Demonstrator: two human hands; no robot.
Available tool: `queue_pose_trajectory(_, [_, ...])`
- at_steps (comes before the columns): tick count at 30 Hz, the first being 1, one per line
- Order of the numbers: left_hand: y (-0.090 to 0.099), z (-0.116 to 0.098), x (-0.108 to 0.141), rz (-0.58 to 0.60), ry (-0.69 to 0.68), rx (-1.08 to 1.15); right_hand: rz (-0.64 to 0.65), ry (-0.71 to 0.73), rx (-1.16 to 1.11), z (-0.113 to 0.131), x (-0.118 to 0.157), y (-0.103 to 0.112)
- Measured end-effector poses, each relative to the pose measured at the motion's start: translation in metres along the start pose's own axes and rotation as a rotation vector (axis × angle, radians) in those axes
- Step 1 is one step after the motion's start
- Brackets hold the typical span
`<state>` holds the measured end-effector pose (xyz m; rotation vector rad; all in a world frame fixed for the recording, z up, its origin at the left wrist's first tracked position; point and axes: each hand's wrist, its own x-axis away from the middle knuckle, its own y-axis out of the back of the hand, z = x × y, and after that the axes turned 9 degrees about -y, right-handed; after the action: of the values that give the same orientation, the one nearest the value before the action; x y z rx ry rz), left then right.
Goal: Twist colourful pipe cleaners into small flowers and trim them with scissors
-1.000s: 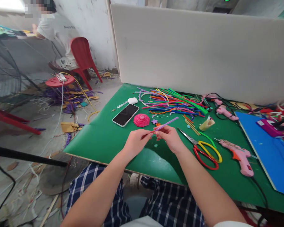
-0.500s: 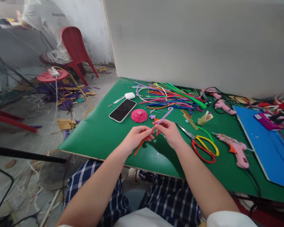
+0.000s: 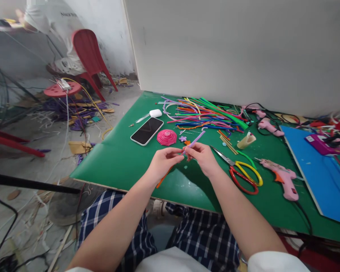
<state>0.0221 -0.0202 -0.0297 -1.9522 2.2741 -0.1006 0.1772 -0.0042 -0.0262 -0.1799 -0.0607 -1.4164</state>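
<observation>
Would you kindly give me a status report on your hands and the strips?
Left hand holding orange strip; right hand pinching purple strip. Hands close together. Scissors lying beside right hand.

I count two hands: one left hand [image 3: 166, 164] and one right hand [image 3: 202, 158]. They have one purple stick [image 3: 197, 139] and one orange stick [image 3: 163, 179]. On one green bench [image 3: 110, 164] there is one phone [image 3: 147, 131], one white case [image 3: 155, 113], one pink swirly circle [image 3: 167, 138], one little purple flower [image 3: 183, 139], one pair of scissors [image 3: 243, 172], one blue board [image 3: 308, 177] and at least two pink glue guns [image 3: 285, 177]. The pile of colored sticks [image 3: 212, 115] has too many to count. There is one round stool [image 3: 59, 90] and one other person [image 3: 62, 24].
</observation>
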Motion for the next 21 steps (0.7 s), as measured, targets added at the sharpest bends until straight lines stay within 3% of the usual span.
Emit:
queue_pose_trajectory(14, [0.0031,-0.0032,0.002,0.068,0.098,-0.073,-0.172,0.018,-0.146,0.0084,-0.0033,0.0098])
queue_pose_trajectory(21, [0.0019,-0.0038,0.0023,0.072,0.106,-0.039,-0.143,0.005,-0.132,0.0062,-0.0034,0.0067])
